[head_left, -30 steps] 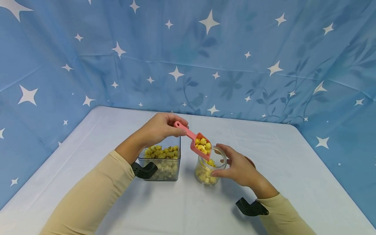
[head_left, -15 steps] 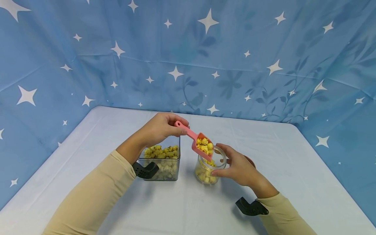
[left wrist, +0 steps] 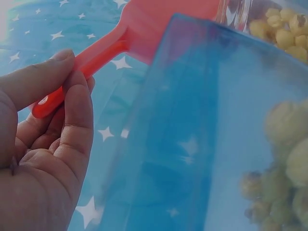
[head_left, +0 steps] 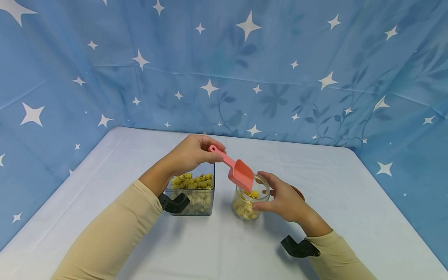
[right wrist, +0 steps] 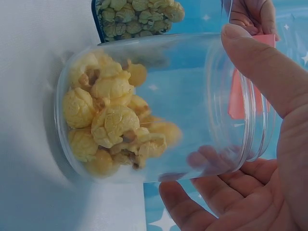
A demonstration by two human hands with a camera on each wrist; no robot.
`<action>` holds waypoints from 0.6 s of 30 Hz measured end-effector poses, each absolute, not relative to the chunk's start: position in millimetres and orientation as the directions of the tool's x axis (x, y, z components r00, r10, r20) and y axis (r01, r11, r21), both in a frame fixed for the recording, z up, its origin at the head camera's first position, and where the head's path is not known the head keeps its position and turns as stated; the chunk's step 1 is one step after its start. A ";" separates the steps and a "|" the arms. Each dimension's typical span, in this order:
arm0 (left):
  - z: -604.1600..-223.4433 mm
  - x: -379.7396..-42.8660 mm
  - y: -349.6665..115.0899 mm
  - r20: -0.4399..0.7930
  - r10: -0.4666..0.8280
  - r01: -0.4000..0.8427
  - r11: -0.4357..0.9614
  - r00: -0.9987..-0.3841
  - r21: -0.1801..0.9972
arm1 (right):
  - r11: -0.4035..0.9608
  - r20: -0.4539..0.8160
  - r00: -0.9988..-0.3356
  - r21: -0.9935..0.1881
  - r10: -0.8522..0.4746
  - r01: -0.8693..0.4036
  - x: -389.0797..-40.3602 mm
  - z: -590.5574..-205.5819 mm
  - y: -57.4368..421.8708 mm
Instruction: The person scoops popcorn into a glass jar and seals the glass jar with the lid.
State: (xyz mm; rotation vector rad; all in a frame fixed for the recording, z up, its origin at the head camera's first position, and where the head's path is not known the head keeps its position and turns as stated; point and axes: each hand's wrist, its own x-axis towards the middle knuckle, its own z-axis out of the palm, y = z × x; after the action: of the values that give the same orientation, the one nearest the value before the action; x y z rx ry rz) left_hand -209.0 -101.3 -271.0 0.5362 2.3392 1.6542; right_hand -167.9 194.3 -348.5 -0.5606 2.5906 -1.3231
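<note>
My left hand point(head_left: 190, 153) pinches the handle of a pink scoop point(head_left: 242, 175) between thumb and fingers. The scoop is bare inside and tilts down over the mouth of a clear glass jar point(head_left: 239, 204). Around the jar's upper part, my right hand point(head_left: 283, 198) holds it with thumb on the near side and fingers on the far side. Yellow popcorn point(right wrist: 113, 110) lies in the lower part of the jar, as the right wrist view shows. Below my left wrist stands a clear rectangular container point(head_left: 212, 202) with more popcorn point(head_left: 194, 182); the left arm covers part of it.
A white cloth covers the table point(head_left: 224, 249). Behind it hangs a blue curtain point(head_left: 224, 58) with white stars. Black bands point(head_left: 300, 247) sit on both wrists.
The popcorn that filled the scoop has dropped out of it at the jar's mouth. The scoop has shifted slightly to the right. The right hand and jar have stayed in place.
</note>
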 end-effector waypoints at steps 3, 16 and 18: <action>-270.8 -208.9 -101.7 0.024 0.417 0.164 0.303 -0.908 0.939 | 0.531 0.009 -0.914 -0.811 -0.405 -0.244 -167.5 -348.1 193.9; -267.8 -207.3 -123.3 0.021 0.402 0.158 0.313 -0.916 0.936 | 0.542 0.008 -0.915 -0.804 -0.404 -0.246 -166.6 -346.3 191.7; -265.7 -206.4 -129.9 0.017 0.392 0.152 0.314 -0.920 0.937 | 0.541 0.009 -0.913 -0.803 -0.409 -0.250 -166.5 -345.5 192.5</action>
State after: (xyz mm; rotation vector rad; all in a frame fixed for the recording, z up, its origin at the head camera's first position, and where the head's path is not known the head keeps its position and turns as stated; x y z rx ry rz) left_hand -206.4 -129.9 -265.7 0.4983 2.3650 1.6505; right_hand -166.5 192.5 -345.5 -0.5610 2.5966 -1.3088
